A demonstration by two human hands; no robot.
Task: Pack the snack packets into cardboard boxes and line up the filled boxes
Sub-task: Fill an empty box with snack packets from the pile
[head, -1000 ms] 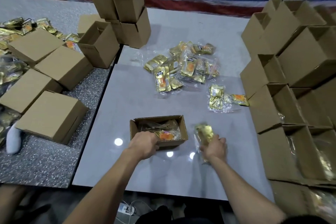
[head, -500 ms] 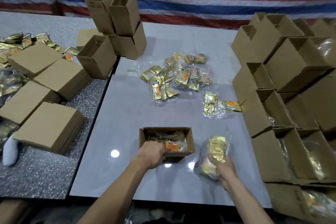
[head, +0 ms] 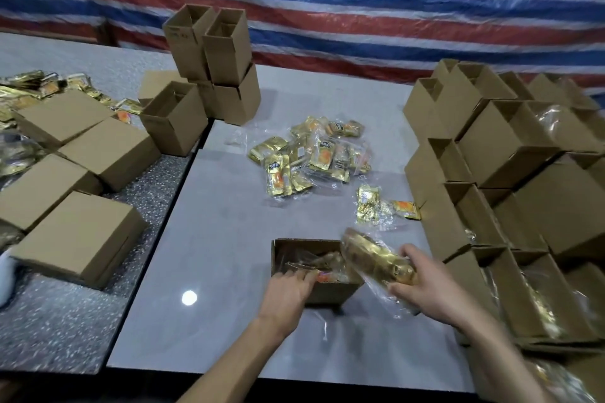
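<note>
An open cardboard box sits on the grey table in front of me, with gold snack packets lying inside it. My left hand grips the box's near rim, fingers reaching into it. My right hand holds a clear bag of gold snack packets tilted over the box's right edge. A loose pile of gold snack packets lies further back on the table, and a small bag of packets lies near the right-hand boxes.
Open boxes, some holding packets, are stacked along the right. Empty boxes stand stacked at the back. Closed boxes lie on the speckled left table, beside more packets. A striped tarp hangs behind.
My right hand has lifted the bag of packets from the table and swung it left over the box's right edge. My left hand stays on the box rim.
</note>
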